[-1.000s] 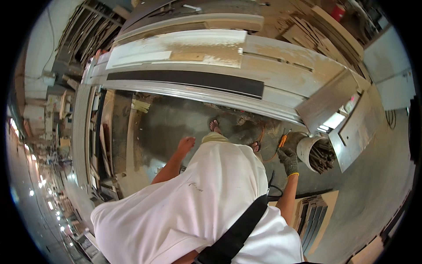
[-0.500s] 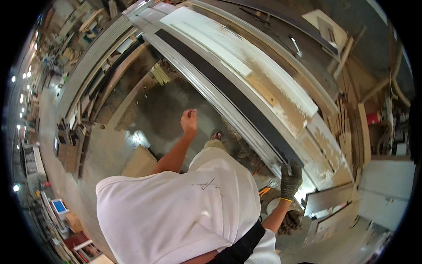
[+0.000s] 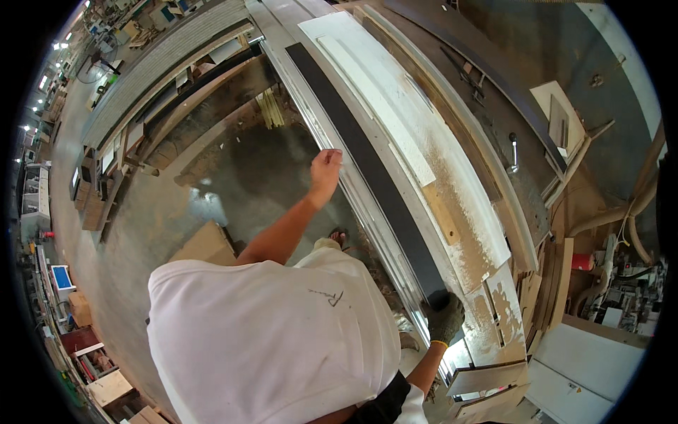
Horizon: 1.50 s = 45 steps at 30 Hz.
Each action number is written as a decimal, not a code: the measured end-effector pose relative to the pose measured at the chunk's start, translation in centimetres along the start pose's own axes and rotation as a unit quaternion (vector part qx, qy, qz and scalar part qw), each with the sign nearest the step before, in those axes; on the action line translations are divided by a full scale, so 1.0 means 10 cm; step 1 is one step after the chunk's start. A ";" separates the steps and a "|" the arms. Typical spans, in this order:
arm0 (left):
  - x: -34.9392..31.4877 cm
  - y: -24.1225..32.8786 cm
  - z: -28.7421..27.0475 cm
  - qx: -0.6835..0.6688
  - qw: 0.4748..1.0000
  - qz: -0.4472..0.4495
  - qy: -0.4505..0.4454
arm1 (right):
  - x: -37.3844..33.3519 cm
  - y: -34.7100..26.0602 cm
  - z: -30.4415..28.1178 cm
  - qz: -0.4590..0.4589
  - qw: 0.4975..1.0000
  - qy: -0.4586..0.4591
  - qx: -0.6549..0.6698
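Observation:
A long, narrow black strip (image 3: 367,166) lies lengthwise on the grey metal machine bed. My right hand (image 3: 445,319), in a dark knitted glove with a yellow cuff, is closed at the strip's near end; its fingertips are partly hidden. My left hand (image 3: 325,177) is bare and held up beside the shiny metal rail (image 3: 305,115), left of the strip. Its fingers are pinched together, and what they hold, if anything, is too small to make out. The left hand appears apart from the strip.
Right of the strip lies a dusty white panel (image 3: 381,85) with sawdust beside it. A metal crank handle (image 3: 514,152) stands farther right. A cardboard piece (image 3: 205,244) is on the floor at my left, with a ribbed grey table (image 3: 169,60) beyond.
My left hand has moved forward and right, up to the metal rail. My right hand stays at the strip's near end. The whole view has turned slightly.

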<state>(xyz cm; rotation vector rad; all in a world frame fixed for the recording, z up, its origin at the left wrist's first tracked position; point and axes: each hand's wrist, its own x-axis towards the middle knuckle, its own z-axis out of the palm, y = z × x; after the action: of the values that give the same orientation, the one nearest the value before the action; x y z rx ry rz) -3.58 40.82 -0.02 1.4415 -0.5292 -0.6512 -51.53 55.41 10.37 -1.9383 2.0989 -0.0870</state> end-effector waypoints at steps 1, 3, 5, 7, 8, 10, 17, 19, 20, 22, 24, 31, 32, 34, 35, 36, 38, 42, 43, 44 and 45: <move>-0.07 0.02 0.06 -0.006 1.000 -0.015 0.006 | -0.03 0.02 -0.02 -0.016 1.000 0.018 -0.004; -0.18 -0.01 0.16 -0.034 0.999 -0.041 0.000 | -0.06 0.08 -0.07 -0.037 0.998 0.041 0.002; -0.36 0.03 0.23 -0.068 0.995 -0.077 -0.003 | -0.10 0.10 -0.26 -0.054 0.997 0.047 0.013; -0.54 0.11 0.34 -0.100 0.989 -0.110 -0.012 | -0.18 0.06 -0.54 -0.056 0.998 0.037 0.010; -0.63 0.13 0.40 -0.124 0.974 -0.185 -0.034 | -0.23 0.03 -0.67 -0.057 0.997 0.040 0.014; -0.83 0.24 0.56 -0.149 0.953 -0.256 -0.058 | -0.31 0.03 -0.92 -0.093 0.995 0.036 0.021; -1.46 0.37 1.12 -0.487 0.761 -0.410 -0.122 | -0.39 0.84 -0.89 -0.035 0.938 -0.239 0.247; -1.55 0.21 1.17 -0.447 0.785 -0.418 -0.098 | -0.37 1.02 -0.85 -0.001 0.875 -0.325 0.360; -1.58 0.19 1.19 -0.422 0.797 -0.424 -0.085 | -0.38 1.00 -0.94 -0.003 0.873 -0.330 0.359; -1.62 0.26 1.23 -0.411 0.807 -0.415 -0.081 | -0.40 0.96 -1.18 0.068 0.875 -0.343 0.335; -1.66 0.34 1.25 -0.351 0.845 -0.392 -0.097 | -0.36 1.18 -1.15 0.016 0.913 -0.324 0.247; -1.41 0.55 1.31 -0.275 0.869 -0.403 -0.075 | -0.04 1.26 -1.02 0.033 0.935 -0.218 0.278; -1.35 0.57 1.34 -0.281 0.868 -0.397 -0.098 | -0.01 1.25 -1.04 0.068 0.933 -0.204 0.289; -1.22 0.62 1.34 -0.277 0.859 -0.410 -0.130 | 0.11 1.36 -0.99 0.014 0.955 -0.192 0.228; -1.16 0.65 1.33 -0.289 0.861 -0.396 -0.135 | 0.07 0.99 -1.19 0.028 0.954 -0.159 0.254; -1.11 0.66 1.32 -0.301 0.863 -0.382 -0.141 | 0.18 1.17 -0.98 0.041 0.952 -0.151 0.262; -0.95 0.61 1.31 -0.302 0.852 -0.396 -0.159 | 0.26 0.86 -1.19 0.033 0.946 -0.172 0.272; -0.84 0.62 1.41 -0.301 0.850 -0.395 -0.175 | 0.30 0.87 -1.10 0.035 0.951 -0.138 0.276; -0.82 0.62 1.41 -0.299 0.851 -0.394 -0.178 | 0.30 0.90 -1.05 0.030 0.957 -0.123 0.262; -0.80 0.62 1.42 -0.298 0.846 -0.403 -0.185 | 0.30 0.92 -1.01 0.025 0.962 -0.108 0.249; -0.76 0.62 1.42 -0.298 0.842 -0.408 -0.190 | 0.34 0.91 -0.99 0.022 0.962 -0.107 0.251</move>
<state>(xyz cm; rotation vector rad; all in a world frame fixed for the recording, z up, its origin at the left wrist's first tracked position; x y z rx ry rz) -18.21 35.87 7.55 0.8823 0.0509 -1.6487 -62.96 51.54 17.14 -1.5235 1.7643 -0.3474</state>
